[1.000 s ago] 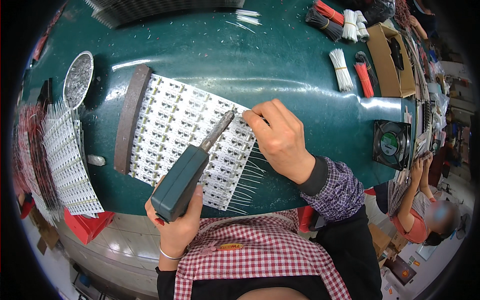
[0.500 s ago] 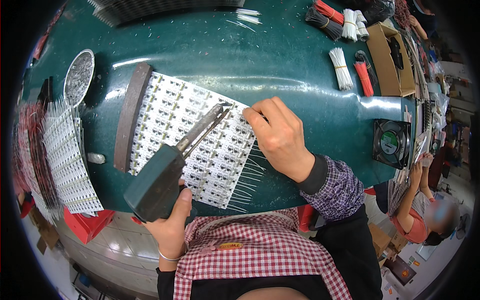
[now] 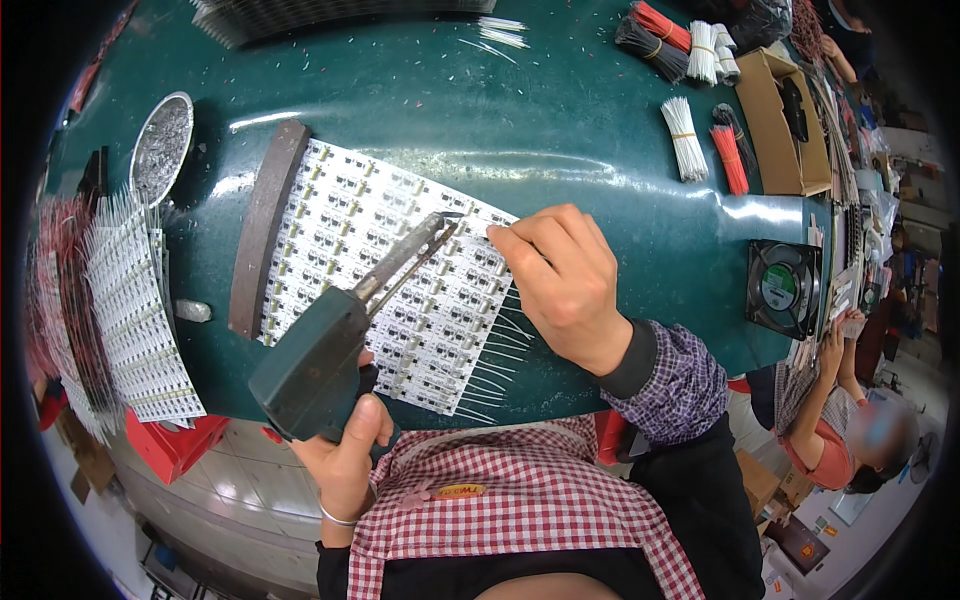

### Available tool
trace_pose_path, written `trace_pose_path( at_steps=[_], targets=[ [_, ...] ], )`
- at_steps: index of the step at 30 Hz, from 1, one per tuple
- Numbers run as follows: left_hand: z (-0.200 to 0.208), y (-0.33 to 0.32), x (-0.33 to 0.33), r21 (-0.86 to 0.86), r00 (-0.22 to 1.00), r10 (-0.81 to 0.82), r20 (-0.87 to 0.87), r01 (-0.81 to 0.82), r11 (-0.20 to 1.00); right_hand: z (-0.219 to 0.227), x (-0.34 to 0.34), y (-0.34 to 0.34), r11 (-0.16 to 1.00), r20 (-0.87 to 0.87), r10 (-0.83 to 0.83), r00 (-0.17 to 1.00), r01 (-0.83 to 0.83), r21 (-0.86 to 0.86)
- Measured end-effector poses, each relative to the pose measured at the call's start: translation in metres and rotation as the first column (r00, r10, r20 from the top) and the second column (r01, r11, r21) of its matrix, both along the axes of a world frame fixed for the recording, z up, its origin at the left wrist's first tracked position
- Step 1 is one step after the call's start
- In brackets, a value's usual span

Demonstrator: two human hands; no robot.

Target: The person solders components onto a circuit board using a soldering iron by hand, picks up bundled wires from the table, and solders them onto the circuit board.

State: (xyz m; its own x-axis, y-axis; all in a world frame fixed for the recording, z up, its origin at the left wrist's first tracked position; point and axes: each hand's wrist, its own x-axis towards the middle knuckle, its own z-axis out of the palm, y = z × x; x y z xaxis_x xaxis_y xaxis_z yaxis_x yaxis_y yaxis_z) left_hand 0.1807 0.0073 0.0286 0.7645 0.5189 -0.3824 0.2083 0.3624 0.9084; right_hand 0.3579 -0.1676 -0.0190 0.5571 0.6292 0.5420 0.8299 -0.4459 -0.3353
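Note:
My left hand point(image 3: 345, 462) is wrapped round the grip of a dark green soldering gun point(image 3: 310, 362). Its tip rests at or just over the upper right part of a white circuit board panel point(image 3: 425, 345), which carries rows of small parts. Beside that tip, my right hand point(image 3: 568, 282) pinches its thumb and forefinger together above the panel's right corner. Whatever is between those fingers is too small to make out. Thin white wires point(image 3: 484, 385) stick out from the panel's right edge. Along the left edge lies a brown bar point(image 3: 268, 235).
At left stand an oval metal dish point(image 3: 160, 150) and panels with wires attached point(image 3: 145, 330). Wire bundles point(image 3: 684, 140), a cardboard box point(image 3: 795, 160) and a black fan point(image 3: 783, 288) sit at right. Beyond them a co-worker's arms point(image 3: 822, 385) show.
My right hand has moved slightly right and down, its fingers drawing a little away from the soldering tip. The soldering gun has barely shifted.

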Motion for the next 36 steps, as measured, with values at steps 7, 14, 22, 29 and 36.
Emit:
trace_pose_path(
  at_steps=[7, 14, 22, 29, 36],
  targets=[
    [-0.012, -0.009, -0.010, 0.181, 0.969, -0.069, -0.239, 0.114, 0.977, -0.010, 0.001, -0.001, 0.999, -0.062, 0.041, 0.997, -0.041, 0.002],
    [-0.026, -0.004, -0.015, 0.463, 0.964, -0.189, -0.187, 0.257, 0.848, -0.013, 0.000, -0.002, 0.998, -0.072, 0.049, 0.996, -0.052, -0.044],
    [-0.028, 0.001, -0.017, 0.850, 0.877, -0.397, -0.270, 0.411, 0.330, -0.012, 0.000, 0.000, 0.999, -0.079, 0.041, 0.996, -0.041, -0.002],
    [-0.022, -0.006, -0.022, 0.430, 0.881, -0.244, -0.405, 0.419, 0.799, -0.012, 0.000, 0.002, 0.999, -0.083, 0.035, 0.996, -0.035, 0.002],
    [-0.023, -0.008, -0.016, 0.533, 0.941, -0.195, -0.277, 0.319, 0.784, -0.013, 0.000, 0.002, 1.000, -0.074, 0.024, 0.997, -0.024, 0.002]
  ],
)
